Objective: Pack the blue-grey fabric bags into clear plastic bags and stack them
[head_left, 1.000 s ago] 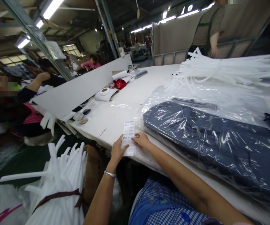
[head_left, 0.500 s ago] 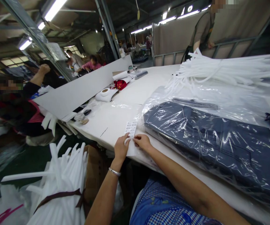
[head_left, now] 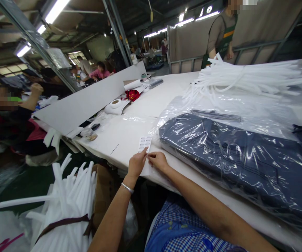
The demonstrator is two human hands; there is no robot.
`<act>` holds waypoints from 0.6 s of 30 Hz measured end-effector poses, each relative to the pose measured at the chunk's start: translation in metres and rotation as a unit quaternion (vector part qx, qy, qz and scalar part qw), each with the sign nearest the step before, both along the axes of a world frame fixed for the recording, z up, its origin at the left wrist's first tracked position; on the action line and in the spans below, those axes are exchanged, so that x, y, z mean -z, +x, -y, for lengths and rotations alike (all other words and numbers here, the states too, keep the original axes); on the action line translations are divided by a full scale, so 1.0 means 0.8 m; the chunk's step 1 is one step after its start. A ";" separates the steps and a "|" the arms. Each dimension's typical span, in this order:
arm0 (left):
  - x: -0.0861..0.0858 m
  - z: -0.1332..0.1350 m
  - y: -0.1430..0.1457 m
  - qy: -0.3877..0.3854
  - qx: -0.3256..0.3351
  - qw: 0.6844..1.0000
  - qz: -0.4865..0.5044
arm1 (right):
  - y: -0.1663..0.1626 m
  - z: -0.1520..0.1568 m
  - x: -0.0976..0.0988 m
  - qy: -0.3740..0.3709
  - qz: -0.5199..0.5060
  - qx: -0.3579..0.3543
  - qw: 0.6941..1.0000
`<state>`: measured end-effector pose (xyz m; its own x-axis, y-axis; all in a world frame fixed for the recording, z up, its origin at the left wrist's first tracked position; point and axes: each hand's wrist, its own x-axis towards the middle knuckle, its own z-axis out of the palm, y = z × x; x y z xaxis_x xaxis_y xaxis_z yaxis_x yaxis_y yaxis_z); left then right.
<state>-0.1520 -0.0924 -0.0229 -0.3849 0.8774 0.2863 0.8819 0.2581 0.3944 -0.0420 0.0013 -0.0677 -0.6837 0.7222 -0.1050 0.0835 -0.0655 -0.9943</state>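
At the near edge of the white table [head_left: 130, 129], my left hand [head_left: 137, 163] pinches a small sheet of barcode stickers [head_left: 145, 142] that lies on the tabletop. My right hand [head_left: 157, 160] is closed in a pinch against the sheet's lower right corner, fingertips almost touching the left hand's. Just right of both hands lies a dark navy folded garment in a clear plastic bag [head_left: 234, 157]. A silver bracelet [head_left: 127, 188] circles my left wrist.
White foam tubes [head_left: 245, 78] pile at the table's far right, and a tied bundle of them [head_left: 67, 210] stands on the floor at lower left. A tape roll [head_left: 116, 104], a long grey board [head_left: 88, 99] and seated people are to the left. A person stands beyond the table's far side.
The sticker sheet has slid under my hands, so less of it shows beyond my fingers. My left hand went from flat on it to a pinch, and the hands drew together.
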 end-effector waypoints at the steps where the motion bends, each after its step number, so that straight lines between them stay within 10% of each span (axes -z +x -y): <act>1: 0.000 0.000 0.001 0.004 -0.004 1.000 0.008 | 0.000 0.000 -0.001 -0.003 0.002 0.003 1.000; 18: 0.032 -0.004 -0.017 0.137 -0.124 0.922 0.340 | -0.012 -0.005 -0.013 -0.123 0.078 0.030 0.989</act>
<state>-0.1658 -0.0892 -0.0485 -0.7365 0.6688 0.1017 0.3331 0.2277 0.9150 -0.0519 0.0052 -0.0571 -0.6018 0.7010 -0.3826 0.2230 -0.3125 -0.9234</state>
